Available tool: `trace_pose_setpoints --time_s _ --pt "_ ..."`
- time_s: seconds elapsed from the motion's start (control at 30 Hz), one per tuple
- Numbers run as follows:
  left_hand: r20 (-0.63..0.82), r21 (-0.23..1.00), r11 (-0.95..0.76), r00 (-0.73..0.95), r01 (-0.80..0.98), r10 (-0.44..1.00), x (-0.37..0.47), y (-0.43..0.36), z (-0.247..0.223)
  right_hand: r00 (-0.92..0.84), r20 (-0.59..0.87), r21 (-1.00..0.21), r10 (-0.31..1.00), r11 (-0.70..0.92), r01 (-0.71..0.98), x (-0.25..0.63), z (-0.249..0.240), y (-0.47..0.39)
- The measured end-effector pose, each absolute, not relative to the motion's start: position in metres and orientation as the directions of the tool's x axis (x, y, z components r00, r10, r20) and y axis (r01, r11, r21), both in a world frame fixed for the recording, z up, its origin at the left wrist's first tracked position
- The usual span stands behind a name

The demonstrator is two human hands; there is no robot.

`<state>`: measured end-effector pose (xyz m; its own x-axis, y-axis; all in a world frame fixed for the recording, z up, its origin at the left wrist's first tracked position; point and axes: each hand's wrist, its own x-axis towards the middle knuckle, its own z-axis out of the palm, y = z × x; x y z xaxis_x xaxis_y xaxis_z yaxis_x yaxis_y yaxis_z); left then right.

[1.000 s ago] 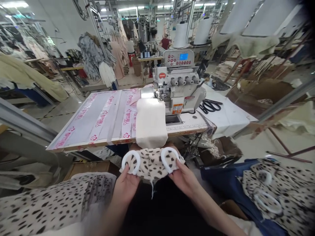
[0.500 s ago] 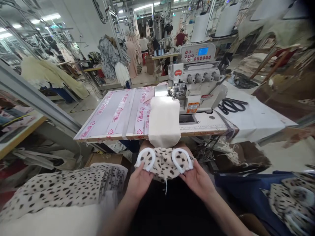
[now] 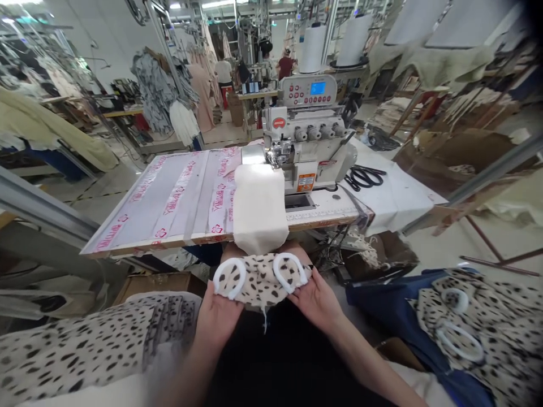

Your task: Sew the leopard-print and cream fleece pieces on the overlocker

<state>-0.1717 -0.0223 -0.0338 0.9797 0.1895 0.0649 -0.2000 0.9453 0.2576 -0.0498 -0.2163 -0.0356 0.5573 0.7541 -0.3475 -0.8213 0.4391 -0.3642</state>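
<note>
A small spotted fleece piece (image 3: 261, 280), beige with dark spots and two white looped trims, is stretched out over my lap. My left hand (image 3: 219, 316) grips its left end by the trim, thumb on top. At the other end my right hand (image 3: 318, 299) holds it the same way. A loose thread tail dangles from its lower middle edge. Just beyond it, a cream fabric panel (image 3: 259, 209) hangs over the table edge, its far end by the needle area of the overlock sewing machine (image 3: 305, 141).
To the left lies a stack of spotted fabric (image 3: 85, 333). Finished-looking spotted pieces (image 3: 475, 322) with white loops rest on blue cloth at right. Black-handled scissors (image 3: 365, 177) lie right of the machine. Thread cones (image 3: 314, 48) stand behind it. People work in the background.
The whole view has shifted, so the machine and table appear further left. Both hands still hold the spotted piece, which looks slightly flatter and more spread.
</note>
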Motion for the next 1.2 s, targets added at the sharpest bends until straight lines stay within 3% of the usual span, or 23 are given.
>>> trace_pose_setpoints --time_s 0.27,0.53,1.0,1.1,1.17,1.2 --pt "0.010 0.271 0.941 0.978 -0.203 0.208 -0.172 -0.023 -0.033 0.564 -0.322 -0.408 0.761 0.426 -0.808 -0.050 -0.038 -0.220" --pt "-0.233 0.411 0.888 0.917 -0.208 0.323 -0.169 -0.033 -0.029 0.599 -0.401 -0.504 0.693 0.379 -0.776 -0.048 -0.060 -0.227" --pt "-0.257 0.445 0.872 0.904 -0.205 0.343 -0.166 -0.033 -0.024 0.666 -0.396 -0.603 0.632 0.368 -0.708 -0.047 -0.069 -0.228" --pt "-0.266 0.457 0.866 0.898 -0.202 0.350 -0.165 -0.035 -0.022 0.821 -0.342 -0.809 0.458 0.301 -0.505 -0.052 -0.067 -0.228" --pt "-0.282 0.472 0.864 0.899 -0.174 0.335 -0.161 -0.041 -0.020 0.922 -0.132 -0.959 0.364 0.190 -0.212 -0.058 -0.055 -0.224" --pt "-0.296 0.483 0.863 0.900 -0.148 0.320 -0.159 -0.046 -0.019 0.919 0.002 -0.989 0.394 0.136 -0.056 -0.061 -0.046 -0.221"
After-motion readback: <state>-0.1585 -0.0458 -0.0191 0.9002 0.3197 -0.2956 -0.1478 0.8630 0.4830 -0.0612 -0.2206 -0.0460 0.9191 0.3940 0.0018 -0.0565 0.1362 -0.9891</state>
